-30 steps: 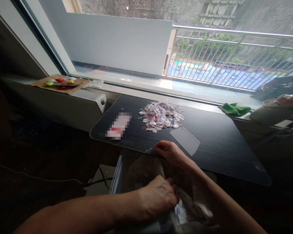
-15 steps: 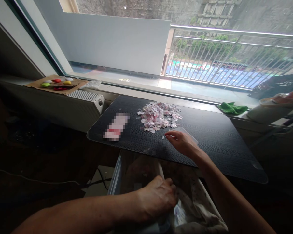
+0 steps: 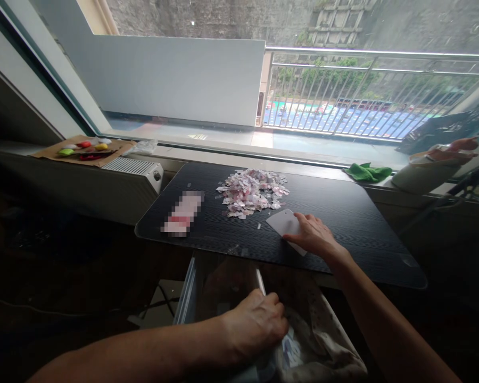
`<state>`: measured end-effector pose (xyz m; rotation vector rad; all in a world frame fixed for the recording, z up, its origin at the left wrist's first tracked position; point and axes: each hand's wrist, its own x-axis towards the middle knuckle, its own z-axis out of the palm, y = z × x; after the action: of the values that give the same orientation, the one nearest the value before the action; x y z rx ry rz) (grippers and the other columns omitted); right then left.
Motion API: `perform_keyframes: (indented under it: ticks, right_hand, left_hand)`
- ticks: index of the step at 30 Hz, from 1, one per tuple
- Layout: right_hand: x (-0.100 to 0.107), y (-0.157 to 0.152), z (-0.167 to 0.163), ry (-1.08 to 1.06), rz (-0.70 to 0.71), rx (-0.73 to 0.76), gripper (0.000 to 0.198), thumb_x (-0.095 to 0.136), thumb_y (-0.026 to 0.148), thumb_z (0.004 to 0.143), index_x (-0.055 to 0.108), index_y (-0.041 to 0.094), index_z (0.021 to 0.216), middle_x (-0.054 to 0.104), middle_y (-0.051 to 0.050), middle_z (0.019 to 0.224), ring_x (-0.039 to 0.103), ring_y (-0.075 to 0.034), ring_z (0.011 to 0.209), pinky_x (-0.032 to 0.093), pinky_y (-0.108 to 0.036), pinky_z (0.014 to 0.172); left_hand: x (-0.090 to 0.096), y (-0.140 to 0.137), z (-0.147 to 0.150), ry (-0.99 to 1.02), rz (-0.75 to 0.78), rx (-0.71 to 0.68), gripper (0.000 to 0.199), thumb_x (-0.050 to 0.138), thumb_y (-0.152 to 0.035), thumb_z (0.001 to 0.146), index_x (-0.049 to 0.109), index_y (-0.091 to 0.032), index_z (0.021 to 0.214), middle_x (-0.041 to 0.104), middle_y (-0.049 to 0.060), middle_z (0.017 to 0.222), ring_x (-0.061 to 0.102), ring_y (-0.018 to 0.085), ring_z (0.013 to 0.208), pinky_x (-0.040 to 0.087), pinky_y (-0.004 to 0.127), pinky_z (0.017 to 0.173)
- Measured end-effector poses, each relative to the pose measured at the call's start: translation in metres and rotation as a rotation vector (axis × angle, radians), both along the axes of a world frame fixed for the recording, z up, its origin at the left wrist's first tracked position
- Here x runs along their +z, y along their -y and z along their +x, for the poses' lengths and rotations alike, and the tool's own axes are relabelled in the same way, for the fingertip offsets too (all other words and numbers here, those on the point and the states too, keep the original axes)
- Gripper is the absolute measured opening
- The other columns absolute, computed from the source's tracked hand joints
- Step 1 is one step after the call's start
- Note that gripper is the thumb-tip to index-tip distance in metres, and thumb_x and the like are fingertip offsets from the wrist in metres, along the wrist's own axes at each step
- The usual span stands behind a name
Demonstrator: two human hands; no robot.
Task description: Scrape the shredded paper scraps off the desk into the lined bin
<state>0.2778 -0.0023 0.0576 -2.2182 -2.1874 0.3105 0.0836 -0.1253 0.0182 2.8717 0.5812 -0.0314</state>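
Glass fills the wide window (image 3: 223,96), lighting a dim room and a black surface (image 3: 367,239) with a clear bin (image 3: 187,290) below its near edge. The left hand (image 3: 257,324) curls over the bin; whether clamped, I cannot tell. Beyond the right hand (image 3: 293,226) lies a paper heap (image 3: 247,192); thumb and fingers part across a grey scraper (image 3: 278,222). Careless pushing might flick loose scraps (image 3: 259,226) away.

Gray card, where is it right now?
In the head view, the gray card lies on the black tabletop, partly under the right hand, nearer and slightly right of the paper scraps.
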Motion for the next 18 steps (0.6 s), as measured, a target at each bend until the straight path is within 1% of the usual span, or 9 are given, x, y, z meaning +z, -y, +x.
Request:
perform_keyframes:
  ticks: [3, 5, 6, 7, 9, 11, 13, 16, 18]
  right_hand:
    - [-0.006, -0.002, 0.012, -0.112, 0.037, -0.052, 0.066, 0.069, 0.045, 0.071, 0.054, 0.015, 0.128, 0.058, -0.018, 0.115, 0.058, -0.032, 0.104, 0.045, -0.042, 0.088]
    - [-0.01, -0.002, 0.023, -0.279, 0.068, -0.09, 0.063, 0.07, 0.038, 0.069, 0.056, 0.016, 0.126, 0.06, -0.016, 0.114, 0.061, -0.028, 0.097, 0.048, -0.037, 0.082]
    - [-0.01, 0.0, 0.027, -0.383, 0.071, -0.097, 0.058, 0.068, 0.034, 0.069, 0.058, 0.016, 0.124, 0.063, -0.013, 0.111, 0.062, -0.026, 0.093, 0.049, -0.034, 0.078]
    - [-0.01, 0.002, 0.03, -0.492, 0.056, -0.097, 0.051, 0.066, 0.032, 0.071, 0.061, 0.016, 0.12, 0.066, -0.011, 0.104, 0.063, -0.024, 0.087, 0.05, -0.032, 0.073]
    - [-0.006, 0.008, 0.031, -0.704, -0.052, -0.062, 0.041, 0.06, 0.033, 0.075, 0.066, 0.016, 0.112, 0.07, -0.007, 0.089, 0.064, -0.021, 0.074, 0.05, -0.029, 0.062]
    - [-0.002, 0.014, 0.024, -0.831, -0.153, -0.005, 0.041, 0.057, 0.037, 0.077, 0.068, 0.015, 0.109, 0.071, -0.005, 0.082, 0.063, -0.019, 0.066, 0.048, -0.027, 0.054]
    - [0.0, 0.017, 0.013, -0.833, -0.119, 0.039, 0.041, 0.056, 0.037, 0.078, 0.069, 0.016, 0.111, 0.072, -0.005, 0.084, 0.063, -0.019, 0.066, 0.047, -0.026, 0.053]
    - [-0.001, 0.017, -0.004, -0.757, -0.016, 0.089, 0.038, 0.057, 0.035, 0.078, 0.07, 0.018, 0.11, 0.073, -0.005, 0.089, 0.065, -0.02, 0.073, 0.049, -0.026, 0.058]
    - [-0.002, 0.017, -0.014, -0.732, -0.009, 0.138, 0.036, 0.057, 0.033, 0.079, 0.071, 0.019, 0.109, 0.074, -0.004, 0.092, 0.066, -0.02, 0.076, 0.05, -0.026, 0.062]
  left_hand:
    - [0.002, 0.0, -0.001, 0.0, 0.001, 0.002, 0.007, 0.055, -0.014, 0.09, 0.056, -0.016, 0.083, 0.055, 0.004, 0.08, 0.048, 0.02, 0.082, 0.033, 0.035, 0.063]
    - [0.006, 0.0, 0.0, -0.027, -0.006, 0.005, 0.008, 0.055, -0.014, 0.09, 0.056, -0.016, 0.083, 0.056, 0.004, 0.079, 0.048, 0.02, 0.081, 0.032, 0.035, 0.062]
    - [0.008, 0.0, 0.001, -0.041, -0.01, 0.005, 0.008, 0.055, -0.014, 0.09, 0.057, -0.015, 0.082, 0.057, 0.004, 0.079, 0.048, 0.02, 0.081, 0.032, 0.034, 0.06]
    - [0.01, 0.0, 0.002, -0.054, -0.013, 0.006, 0.008, 0.055, -0.014, 0.09, 0.057, -0.015, 0.082, 0.057, 0.005, 0.079, 0.049, 0.021, 0.08, 0.031, 0.034, 0.059]
    - [0.012, 0.0, 0.006, -0.072, -0.015, -0.008, 0.008, 0.056, -0.014, 0.089, 0.059, -0.015, 0.081, 0.058, 0.005, 0.079, 0.05, 0.021, 0.078, 0.03, 0.034, 0.056]
    - [0.012, -0.001, 0.01, -0.082, -0.017, -0.034, 0.007, 0.057, -0.014, 0.088, 0.061, -0.014, 0.081, 0.059, 0.006, 0.08, 0.051, 0.021, 0.077, 0.029, 0.033, 0.053]
    - [0.011, -0.001, 0.013, -0.079, -0.017, -0.058, 0.006, 0.058, -0.013, 0.086, 0.063, -0.014, 0.082, 0.06, 0.007, 0.081, 0.052, 0.022, 0.078, 0.03, 0.032, 0.052]
    - [0.012, -0.001, 0.015, -0.088, -0.016, -0.07, 0.007, 0.058, -0.012, 0.085, 0.064, -0.013, 0.081, 0.061, 0.008, 0.083, 0.053, 0.022, 0.08, 0.031, 0.031, 0.052]
    - [0.013, -0.001, 0.015, -0.095, -0.017, -0.067, 0.007, 0.058, -0.012, 0.085, 0.064, -0.013, 0.081, 0.061, 0.008, 0.083, 0.053, 0.021, 0.079, 0.031, 0.031, 0.052]
